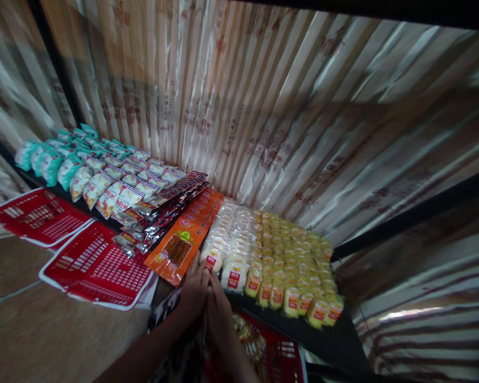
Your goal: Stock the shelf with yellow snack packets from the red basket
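Note:
My left hand and my right hand are side by side at the front edge of a dark shelf. Both reach up to a white snack packet with a red label at the front of a row of such packets. The left hand's fingers curl against that packet's lower edge. The right hand's fingers lie close together just below it. An orange packet of dark sticks lies directly left of my hands. Yellow packets fill the rows to the right.
Red-and-silver packets and teal-and-white bags lie further left on the shelf. Two red plastic baskets rest on the brown floor at left. Another red basket with goods sits below my hands. Striped packaged goods hang behind.

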A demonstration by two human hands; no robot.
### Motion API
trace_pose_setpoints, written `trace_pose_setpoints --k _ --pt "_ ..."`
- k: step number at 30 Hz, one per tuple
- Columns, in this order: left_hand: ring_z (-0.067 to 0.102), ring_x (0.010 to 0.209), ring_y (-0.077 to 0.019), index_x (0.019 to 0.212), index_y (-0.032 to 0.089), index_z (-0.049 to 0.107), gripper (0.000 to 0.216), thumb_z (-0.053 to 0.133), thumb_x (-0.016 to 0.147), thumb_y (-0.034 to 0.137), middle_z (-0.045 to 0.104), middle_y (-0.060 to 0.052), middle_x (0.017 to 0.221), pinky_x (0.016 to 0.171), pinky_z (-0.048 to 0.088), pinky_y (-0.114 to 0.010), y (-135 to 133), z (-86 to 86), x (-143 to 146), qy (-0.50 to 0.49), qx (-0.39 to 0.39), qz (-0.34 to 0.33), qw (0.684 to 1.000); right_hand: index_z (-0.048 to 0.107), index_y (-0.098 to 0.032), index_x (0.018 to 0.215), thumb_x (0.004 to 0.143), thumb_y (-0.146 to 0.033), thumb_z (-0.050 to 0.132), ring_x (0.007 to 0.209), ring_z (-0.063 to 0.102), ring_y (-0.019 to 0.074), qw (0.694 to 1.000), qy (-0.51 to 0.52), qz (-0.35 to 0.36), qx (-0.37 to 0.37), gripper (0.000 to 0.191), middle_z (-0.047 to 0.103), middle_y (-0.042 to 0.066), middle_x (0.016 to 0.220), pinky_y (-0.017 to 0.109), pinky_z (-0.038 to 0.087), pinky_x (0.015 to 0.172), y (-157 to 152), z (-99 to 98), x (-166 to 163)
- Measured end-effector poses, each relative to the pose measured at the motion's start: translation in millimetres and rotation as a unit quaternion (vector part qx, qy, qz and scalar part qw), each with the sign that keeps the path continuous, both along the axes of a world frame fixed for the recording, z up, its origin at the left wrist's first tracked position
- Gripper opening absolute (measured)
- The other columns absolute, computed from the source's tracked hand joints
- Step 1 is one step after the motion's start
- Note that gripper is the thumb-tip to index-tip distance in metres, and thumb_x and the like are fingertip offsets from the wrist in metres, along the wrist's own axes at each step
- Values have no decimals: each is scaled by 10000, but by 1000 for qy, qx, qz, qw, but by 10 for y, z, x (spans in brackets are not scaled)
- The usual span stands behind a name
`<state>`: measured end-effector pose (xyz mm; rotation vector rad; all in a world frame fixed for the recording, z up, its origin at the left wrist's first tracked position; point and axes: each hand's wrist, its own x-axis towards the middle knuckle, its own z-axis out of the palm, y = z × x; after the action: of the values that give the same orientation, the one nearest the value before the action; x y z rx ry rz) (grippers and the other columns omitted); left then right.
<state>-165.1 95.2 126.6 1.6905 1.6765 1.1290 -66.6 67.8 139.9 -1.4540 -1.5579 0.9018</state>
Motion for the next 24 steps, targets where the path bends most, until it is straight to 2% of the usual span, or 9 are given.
trace_pose_setpoints --k 4,7,11,16,21,24 --pt "290 1355 -234 1274 107 478 429 244 943 247 425 -153 1397 1084 331 -471 -9 -158 35 45 70 -4 997 591 -195 1217 876 -441 377 1247 468 208 999 5 11 33 472 554 81 1297 390 354 1070 7 -9 33" --pt "261 1368 -232 1287 121 466 416 249 950 230 381 -141 1427 1086 331 -465 -37 -137 49 50 95 24 994 598 -202 1204 877 -402 402 1211 505 195 998 11 -1 66 430 561 75 1291 374 380 1052 -36 27 58" --pt "247 1370 -246 1284 121 472 398 311 927 193 355 -131 1439 1101 300 -469 -104 7 67 90 108 18 990 639 -192 1128 871 -410 415 1138 563 205 995 -6 -33 98 404 617 100 1213 378 433 1002 -172 38 188" --pt "334 1304 -275 1232 104 518 387 402 863 131 411 -152 1373 1072 335 -459 -203 210 75 166 106 2 980 655 -170 1072 856 -393 430 1089 587 229 991 -52 -61 111 384 646 126 1147 426 436 988 -321 71 490" --pt "457 1166 -241 1194 137 554 374 469 830 124 535 -109 1206 1019 390 -373 -238 396 178 185 62 -29 980 654 -156 1064 848 -380 426 1088 586 232 988 -77 -71 111 385 643 133 1145 429 430 990 -426 201 717" --pt "449 1187 -216 1244 127 511 410 463 837 127 534 -100 1238 1040 358 -317 -221 488 303 187 32 -55 980 665 -156 1040 837 -388 424 1066 599 232 988 -78 -81 103 391 653 132 1122 415 446 973 -507 256 769"
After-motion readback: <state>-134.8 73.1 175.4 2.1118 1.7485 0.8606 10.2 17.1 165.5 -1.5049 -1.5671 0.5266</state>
